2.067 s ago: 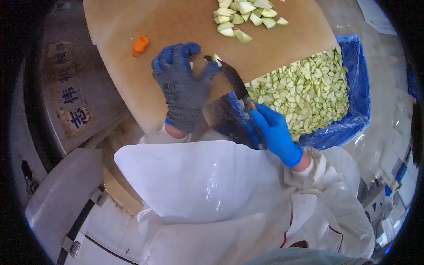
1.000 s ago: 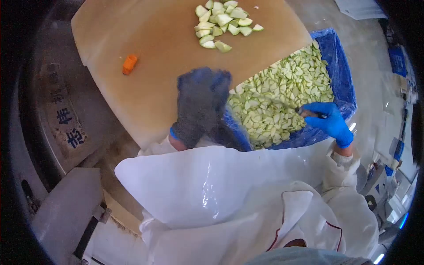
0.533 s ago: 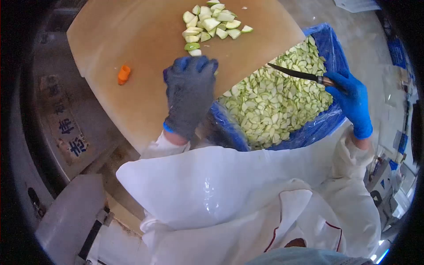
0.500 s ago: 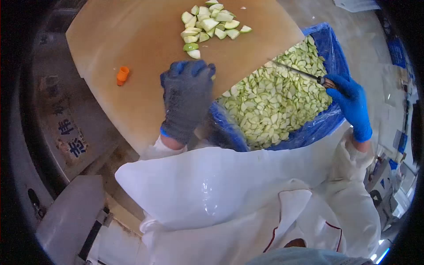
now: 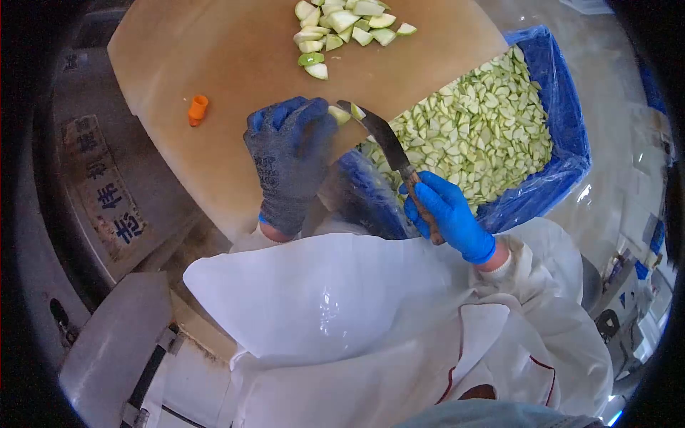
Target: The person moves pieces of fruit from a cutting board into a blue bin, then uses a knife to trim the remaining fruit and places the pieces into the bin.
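Note:
My left hand [image 5: 289,160], in a grey and blue knit glove, is closed on a pale green fruit piece [image 5: 339,115] at the board's right part. The blue-gloved right hand [image 5: 449,217] grips the wooden handle of a knife [image 5: 389,143] with a dark curved blade. The blade's tip is close beside the held piece, and a small cut slice [image 5: 357,111] lies against it. Several larger fruit pieces [image 5: 342,21] rest in a pile at the top of the tan board [image 5: 214,57].
A blue-lined crate [image 5: 567,121] full of small green-white slices [image 5: 471,128] stands right of the board. An orange plastic object [image 5: 198,110] lies on the board's left side. Metal equipment with blue characters [image 5: 107,196] is at the left.
My right hand has moved left with the knife, from over the crate to beside my left hand. The view has shifted slightly. A cut slice now shows at the blade.

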`<act>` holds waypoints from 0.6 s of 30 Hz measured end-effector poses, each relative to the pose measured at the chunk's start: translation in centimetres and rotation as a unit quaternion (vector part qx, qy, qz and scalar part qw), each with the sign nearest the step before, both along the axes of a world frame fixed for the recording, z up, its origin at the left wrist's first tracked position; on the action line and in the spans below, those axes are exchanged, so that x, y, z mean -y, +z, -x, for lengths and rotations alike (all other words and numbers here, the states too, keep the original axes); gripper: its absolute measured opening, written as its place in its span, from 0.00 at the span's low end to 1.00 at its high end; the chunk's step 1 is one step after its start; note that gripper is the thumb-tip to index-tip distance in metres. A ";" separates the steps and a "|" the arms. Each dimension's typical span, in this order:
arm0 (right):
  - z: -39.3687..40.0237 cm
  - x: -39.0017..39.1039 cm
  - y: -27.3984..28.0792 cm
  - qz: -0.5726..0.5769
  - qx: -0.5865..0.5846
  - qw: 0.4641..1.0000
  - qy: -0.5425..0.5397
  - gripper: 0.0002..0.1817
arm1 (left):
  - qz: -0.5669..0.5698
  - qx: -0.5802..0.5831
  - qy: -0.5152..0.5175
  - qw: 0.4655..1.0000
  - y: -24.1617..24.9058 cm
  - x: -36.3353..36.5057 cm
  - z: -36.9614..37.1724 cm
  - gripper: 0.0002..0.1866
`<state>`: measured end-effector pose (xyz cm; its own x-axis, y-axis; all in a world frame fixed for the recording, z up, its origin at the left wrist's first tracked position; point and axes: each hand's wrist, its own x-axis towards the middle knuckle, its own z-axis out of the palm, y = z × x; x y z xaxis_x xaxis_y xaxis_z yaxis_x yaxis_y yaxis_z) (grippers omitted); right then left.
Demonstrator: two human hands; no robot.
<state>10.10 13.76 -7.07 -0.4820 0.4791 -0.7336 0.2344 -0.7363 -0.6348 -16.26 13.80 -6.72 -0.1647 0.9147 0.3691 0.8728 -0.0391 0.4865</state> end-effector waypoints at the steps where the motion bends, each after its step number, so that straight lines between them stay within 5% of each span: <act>1: 0.1 0.2 -0.4 -0.007 -0.004 1.000 -0.011 0.18 | -0.004 -0.006 -0.001 1.000 -0.2 0.0 0.0 0.12; 10: 1.8 0.4 0.2 -0.025 -0.001 1.000 0.004 0.17 | -0.002 -0.038 -0.017 0.999 -1.4 -0.1 0.3 0.13; 18: 3.7 1.5 -1.1 -0.200 0.071 0.976 0.050 0.13 | 0.005 0.008 0.011 1.000 -1.2 -0.5 0.0 0.12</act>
